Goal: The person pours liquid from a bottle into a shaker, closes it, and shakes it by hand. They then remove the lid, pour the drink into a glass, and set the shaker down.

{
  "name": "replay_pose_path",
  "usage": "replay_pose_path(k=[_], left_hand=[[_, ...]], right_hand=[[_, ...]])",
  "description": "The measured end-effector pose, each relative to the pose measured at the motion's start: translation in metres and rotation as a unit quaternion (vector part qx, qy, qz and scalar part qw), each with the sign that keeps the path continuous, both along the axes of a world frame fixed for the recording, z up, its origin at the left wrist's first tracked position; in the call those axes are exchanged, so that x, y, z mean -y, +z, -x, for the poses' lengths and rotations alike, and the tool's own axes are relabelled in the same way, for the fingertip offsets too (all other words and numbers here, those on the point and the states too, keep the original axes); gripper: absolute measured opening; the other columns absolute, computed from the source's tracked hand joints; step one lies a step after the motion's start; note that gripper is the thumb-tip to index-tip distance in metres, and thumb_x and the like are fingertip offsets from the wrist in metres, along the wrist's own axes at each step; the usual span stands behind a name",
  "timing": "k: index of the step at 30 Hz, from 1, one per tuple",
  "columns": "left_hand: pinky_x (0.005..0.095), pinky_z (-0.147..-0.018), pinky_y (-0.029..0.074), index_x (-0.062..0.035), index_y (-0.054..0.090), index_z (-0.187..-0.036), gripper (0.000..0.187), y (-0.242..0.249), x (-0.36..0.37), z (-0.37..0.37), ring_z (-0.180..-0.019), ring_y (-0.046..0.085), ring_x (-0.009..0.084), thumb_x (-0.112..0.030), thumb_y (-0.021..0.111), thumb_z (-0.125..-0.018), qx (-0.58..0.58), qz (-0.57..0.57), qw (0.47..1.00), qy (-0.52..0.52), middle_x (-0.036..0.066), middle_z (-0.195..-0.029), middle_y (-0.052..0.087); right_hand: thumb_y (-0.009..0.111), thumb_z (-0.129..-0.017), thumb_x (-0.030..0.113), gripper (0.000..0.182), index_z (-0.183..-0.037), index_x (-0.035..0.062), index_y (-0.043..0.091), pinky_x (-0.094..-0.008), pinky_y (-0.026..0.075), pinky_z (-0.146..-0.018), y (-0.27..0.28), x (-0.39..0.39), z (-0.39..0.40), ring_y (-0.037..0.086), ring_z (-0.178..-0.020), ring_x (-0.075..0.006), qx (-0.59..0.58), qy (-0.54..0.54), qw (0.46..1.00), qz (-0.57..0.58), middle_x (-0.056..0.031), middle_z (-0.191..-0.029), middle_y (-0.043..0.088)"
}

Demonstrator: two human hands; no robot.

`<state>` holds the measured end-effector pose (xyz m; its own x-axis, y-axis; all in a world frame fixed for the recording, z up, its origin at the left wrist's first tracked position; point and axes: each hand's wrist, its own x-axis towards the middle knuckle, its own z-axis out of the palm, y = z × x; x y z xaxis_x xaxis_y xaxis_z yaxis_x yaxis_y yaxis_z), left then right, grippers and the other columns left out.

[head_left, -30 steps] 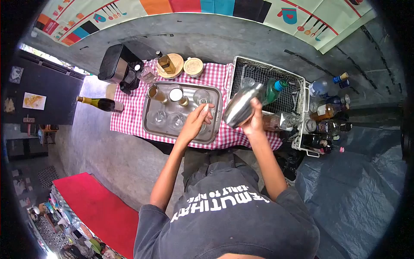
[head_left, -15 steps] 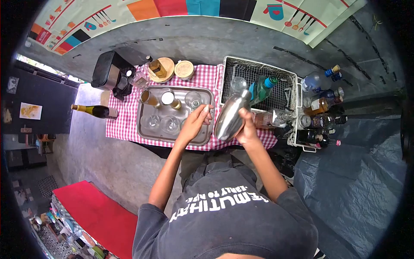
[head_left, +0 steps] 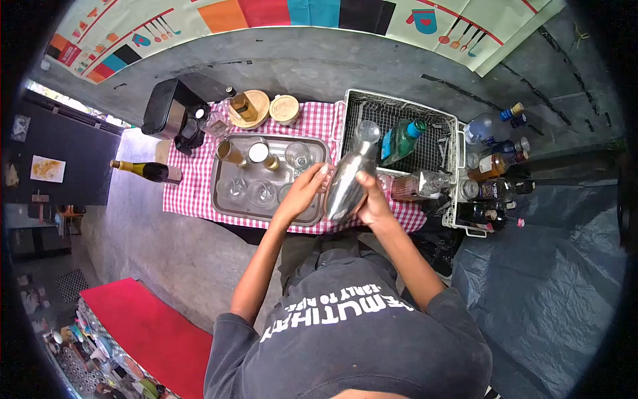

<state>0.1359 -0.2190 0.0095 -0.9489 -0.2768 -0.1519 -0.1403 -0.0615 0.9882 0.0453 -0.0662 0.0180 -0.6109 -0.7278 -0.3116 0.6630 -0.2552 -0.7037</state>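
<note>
A shiny metal cocktail shaker (head_left: 347,186) is tilted in front of me, its narrow top pointing away and to the right. My right hand (head_left: 376,205) grips its right side, thumb lying along the metal. On the other side, my left hand (head_left: 303,194) has its fingers stretched out, right at the shaker's left wall. Below that hand is a grey-brown tray (head_left: 272,211) with several clear glasses (head_left: 262,193). A glass of amber drink (head_left: 230,153) and a white-topped jigger-like cup (head_left: 259,153) stand among them.
A wire basket (head_left: 458,143) to the right holds a green bottle (head_left: 403,141) and a clear glass (head_left: 367,131). Several bottles (head_left: 495,163) line its right side. A black coffee machine (head_left: 166,113) and a dark wine bottle (head_left: 146,171) are at left.
The shaker has come slightly left and towards me in my right hand. My left hand has opened from a loose curl and moved up to the shaker's side.
</note>
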Motion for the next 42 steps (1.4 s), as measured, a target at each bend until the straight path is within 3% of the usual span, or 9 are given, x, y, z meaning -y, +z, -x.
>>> replay_pose_path(k=[7, 10, 13, 20, 27, 30, 35, 37, 42], left_hand=[[0.0294, -0.087, 0.047, -0.0042, 0.047, -0.129, 0.047, 0.016, 0.003, -0.007, -0.102, 0.055, 0.0156, -0.039, 0.041, -0.099, 0.026, -0.091, 0.995, -0.03, 0.008, -0.117, 0.053], [0.0322, -0.088, 0.047, -0.0046, 0.037, -0.137, 0.057, 0.018, 0.003, -0.001, -0.112, 0.051, 0.0177, -0.036, 0.055, -0.092, 0.02, -0.09, 0.992, -0.082, 0.011, -0.129, 0.045], [0.0347, -0.093, 0.045, -0.0039, 0.026, -0.142, 0.078, 0.023, -0.001, 0.001, -0.119, 0.047, 0.0198, -0.025, 0.07, -0.082, 0.034, -0.09, 0.988, -0.117, 0.013, -0.134, 0.042], [0.0351, -0.1, 0.04, 0.0001, 0.028, -0.14, 0.096, 0.024, 0.002, 0.009, -0.119, 0.046, 0.021, -0.025, 0.084, -0.065, -0.052, 0.009, 0.996, -0.077, 0.014, -0.129, 0.046], [0.0355, -0.099, 0.04, -0.0031, 0.035, -0.136, 0.09, 0.038, 0.006, 0.02, -0.117, 0.048, 0.0202, -0.021, 0.085, -0.063, -0.13, 0.008, 0.991, 0.007, 0.01, -0.126, 0.05], [0.0349, -0.099, 0.04, -0.0028, 0.037, -0.134, 0.088, 0.04, 0.006, 0.023, -0.116, 0.049, 0.0194, -0.02, 0.085, -0.063, -0.136, -0.004, 0.991, 0.009, 0.01, -0.125, 0.05], [0.034, -0.094, 0.043, -0.0023, 0.042, -0.128, 0.079, 0.027, -0.001, 0.028, -0.109, 0.053, 0.0183, -0.02, 0.084, -0.062, -0.166, 0.04, 0.984, 0.048, 0.01, -0.118, 0.054], [0.0341, -0.093, 0.044, -0.0017, 0.043, -0.127, 0.079, 0.024, -0.006, 0.028, -0.107, 0.054, 0.0188, -0.02, 0.084, -0.062, -0.146, 0.02, 0.988, 0.045, 0.01, -0.116, 0.055], [0.0348, -0.091, 0.046, -0.0017, 0.042, -0.13, 0.083, 0.009, -0.017, 0.021, -0.105, 0.057, 0.0209, -0.025, 0.084, -0.061, -0.12, 0.125, 0.983, 0.068, 0.013, -0.114, 0.058]], right_hand=[[0.07, -0.077, 0.046, 0.067, -0.121, 0.0016, 0.046, -0.0358, 0.054, -0.083, 0.0, 0.004, 0.037, 0.061, -0.094, -0.0226, -0.053, -0.142, 0.988, -0.021, -0.0106, -0.103, 0.058], [0.076, -0.073, 0.037, 0.06, -0.113, -0.0003, 0.051, -0.0256, 0.055, -0.069, 0.002, 0.01, 0.025, 0.063, -0.087, -0.0136, -0.128, -0.156, 0.979, -0.024, -0.0081, -0.097, 0.061], [0.078, -0.071, 0.031, 0.059, -0.113, 0.0011, 0.051, -0.027, 0.053, -0.071, 0.01, 0.011, 0.022, 0.062, -0.087, -0.0129, -0.177, -0.108, 0.978, -0.031, -0.0074, -0.099, 0.061], [0.081, -0.065, 0.031, 0.063, -0.112, 0.0009, 0.052, -0.031, 0.05, -0.081, 0.036, 0.024, 0.022, 0.063, -0.088, -0.0171, -0.381, -0.063, 0.921, -0.044, -0.009, -0.097, 0.063], [0.079, -0.071, 0.043, 0.071, -0.12, 0.0008, 0.05, -0.0351, 0.048, -0.085, 0.056, 0.033, 0.037, 0.061, -0.097, -0.0219, -0.507, -0.004, 0.858, -0.08, -0.0124, -0.103, 0.061], [0.07, -0.081, 0.039, 0.061, -0.122, 0.0007, 0.048, -0.0336, 0.047, -0.086, 0.064, 0.034, 0.049, 0.059, -0.1, -0.0184, -0.542, 0.067, 0.826, -0.139, -0.0107, -0.104, 0.061], [0.07, -0.08, 0.03, 0.058, -0.124, 0.0005, 0.048, -0.0326, 0.047, -0.087, 0.078, 0.035, 0.049, 0.06, -0.101, -0.0179, -0.569, 0.015, 0.817, -0.099, -0.0118, -0.106, 0.062], [0.068, -0.081, 0.031, 0.053, -0.122, 0.0033, 0.049, -0.0367, 0.05, -0.081, 0.074, 0.035, 0.047, 0.064, -0.096, -0.0258, -0.57, -0.002, 0.817, -0.087, -0.0166, -0.101, 0.063], [0.063, -0.087, 0.028, 0.033, -0.106, 0.0019, 0.057, -0.036, 0.05, -0.073, 0.061, 0.026, 0.043, 0.065, -0.083, -0.0261, -0.565, -0.022, 0.814, -0.133, -0.0134, -0.093, 0.064]])
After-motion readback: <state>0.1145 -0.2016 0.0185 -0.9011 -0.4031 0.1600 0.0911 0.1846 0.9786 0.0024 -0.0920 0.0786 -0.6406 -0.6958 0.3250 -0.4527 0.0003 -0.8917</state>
